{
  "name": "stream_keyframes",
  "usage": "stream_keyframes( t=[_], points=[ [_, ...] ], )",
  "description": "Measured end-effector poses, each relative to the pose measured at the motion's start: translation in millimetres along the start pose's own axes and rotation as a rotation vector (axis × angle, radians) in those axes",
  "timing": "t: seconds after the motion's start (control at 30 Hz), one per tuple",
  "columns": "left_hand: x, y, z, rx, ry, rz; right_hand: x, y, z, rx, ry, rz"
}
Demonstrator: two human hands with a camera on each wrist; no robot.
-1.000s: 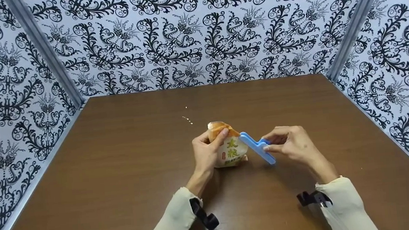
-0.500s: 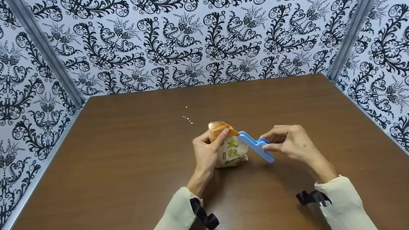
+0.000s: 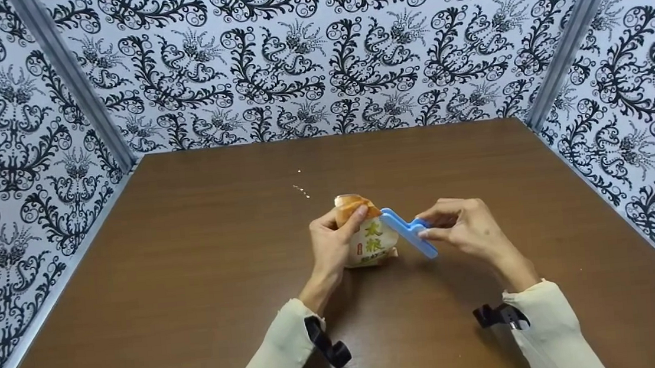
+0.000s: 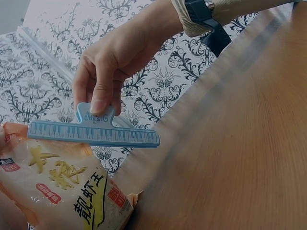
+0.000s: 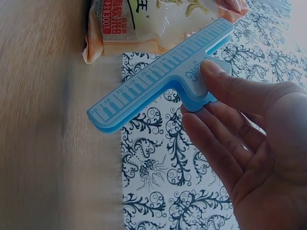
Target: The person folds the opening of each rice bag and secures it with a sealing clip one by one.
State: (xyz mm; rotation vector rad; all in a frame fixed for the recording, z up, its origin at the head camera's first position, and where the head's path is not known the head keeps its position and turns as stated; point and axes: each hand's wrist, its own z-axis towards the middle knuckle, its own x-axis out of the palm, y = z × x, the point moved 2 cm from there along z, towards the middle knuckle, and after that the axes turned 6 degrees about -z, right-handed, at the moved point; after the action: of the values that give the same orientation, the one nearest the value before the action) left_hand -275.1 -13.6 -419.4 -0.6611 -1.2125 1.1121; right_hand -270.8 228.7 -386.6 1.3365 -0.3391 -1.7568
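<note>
A plastic food bag [image 3: 375,239], cream with an orange top and printed characters, stands on the table in the head view. My left hand [image 3: 332,240] grips its folded orange top, thumb across the front. Between the thumb and fingers of my right hand [image 3: 470,228] is pinched the handle of a long blue bag clip [image 3: 409,233]. The clip slants down to the right, and its upper end overlaps the bag's top right corner. Close up in the left wrist view, the clip [image 4: 96,134] shows ruler-like markings and lies along the bag's upper edge.
Several small white grains [image 3: 301,192] lie on the brown wooden table [image 3: 192,267] behind the bag. Patterned black-and-white panels [image 3: 304,49] stand around the back and sides. Black straps [image 3: 327,344] circle both wrists.
My right hand has shifted slightly up and left with the bag clip, bringing its end a little further over the bag's corner. The left hand and bag have barely moved.
</note>
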Motion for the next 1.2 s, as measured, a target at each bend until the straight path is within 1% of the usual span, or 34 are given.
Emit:
stream_keyframes(
  t=[0.23,1.0,1.2],
  points=[
    [-0.7,0.3,0.4,0.002,-0.003,0.016,0.6,-1.4,1.3,-0.014,-0.005,0.001],
    [-0.1,0.4,-0.2,0.006,-0.005,-0.002,1.7,0.2,1.5,-0.03,-0.013,0.019],
    [-0.2,0.6,-0.1,0.013,-0.008,0.008,2.9,1.2,1.6,-0.036,-0.023,0.05]
  ],
)
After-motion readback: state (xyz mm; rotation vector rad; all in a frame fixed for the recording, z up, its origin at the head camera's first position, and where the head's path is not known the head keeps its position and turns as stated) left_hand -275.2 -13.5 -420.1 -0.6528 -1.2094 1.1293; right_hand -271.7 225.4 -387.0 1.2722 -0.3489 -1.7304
